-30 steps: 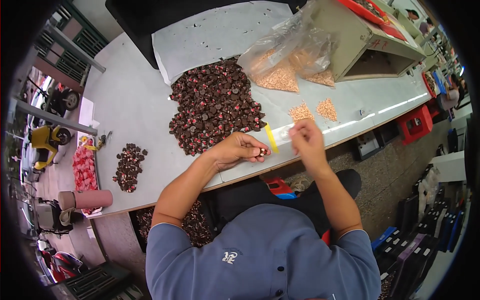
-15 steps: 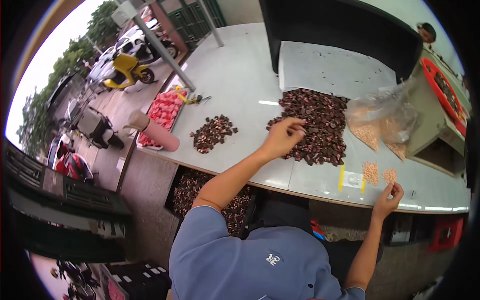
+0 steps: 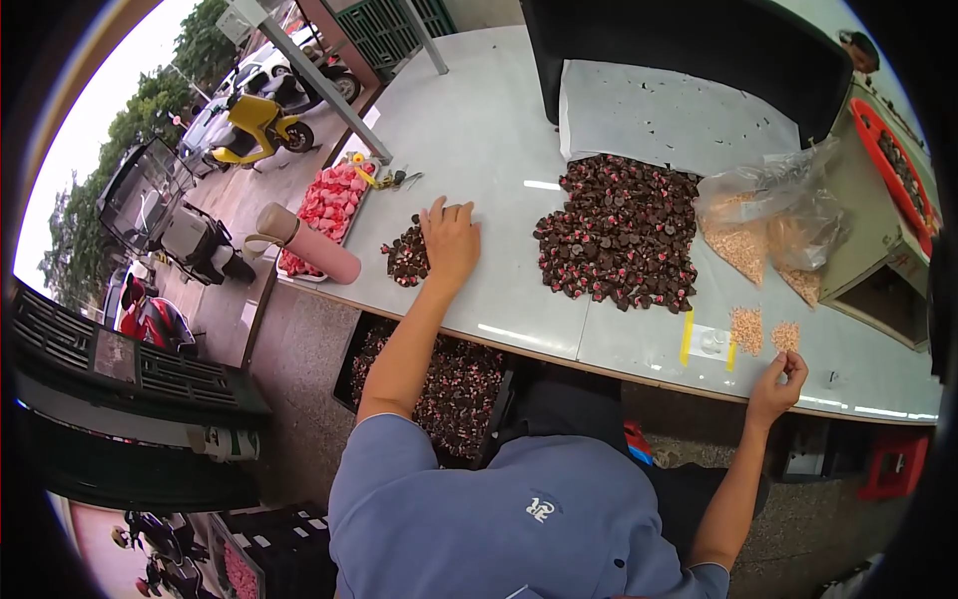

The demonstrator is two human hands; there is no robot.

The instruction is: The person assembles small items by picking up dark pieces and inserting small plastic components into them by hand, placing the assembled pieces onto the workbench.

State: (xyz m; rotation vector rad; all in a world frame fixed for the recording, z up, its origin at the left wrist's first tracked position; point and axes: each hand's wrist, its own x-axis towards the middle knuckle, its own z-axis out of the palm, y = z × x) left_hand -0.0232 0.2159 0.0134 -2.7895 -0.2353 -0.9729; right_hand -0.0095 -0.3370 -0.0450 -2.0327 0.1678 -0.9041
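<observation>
A: Where are the two hands?

B: The left hand point(image 3: 452, 248) lies palm down at the right side of a small loose pile of dark brown, chunky pieces point(image 3: 404, 260), fingers slightly parted; its thumb is hidden, so I cannot tell whether it grips anything; the right hand point(image 3: 781, 383) is at the near edge of a small pile of pale tan, tiny grains point(image 3: 786, 334), thumb and fingertips drawn close; whether a grain sits between them I cannot tell;

A: And what lies about them?

B: A broad heap of dark brown, red-flecked pieces point(image 3: 619, 235) between the hands, on the glossy pale grey tabletop point(image 3: 479, 120); a larger pile of tan grains point(image 3: 746, 330) just left of the smaller; a pink cylindrical bottle point(image 3: 324, 252) left of the loose dark pile;

A: How would they handle?

B: Light and fairly stiff, I'd judge; take a dark piece by its sides, between thumb and forefinger; the grains look hard and could skid on that smooth top, so pinch one with the very tips; how fragile they are, I can't judge from here
</observation>
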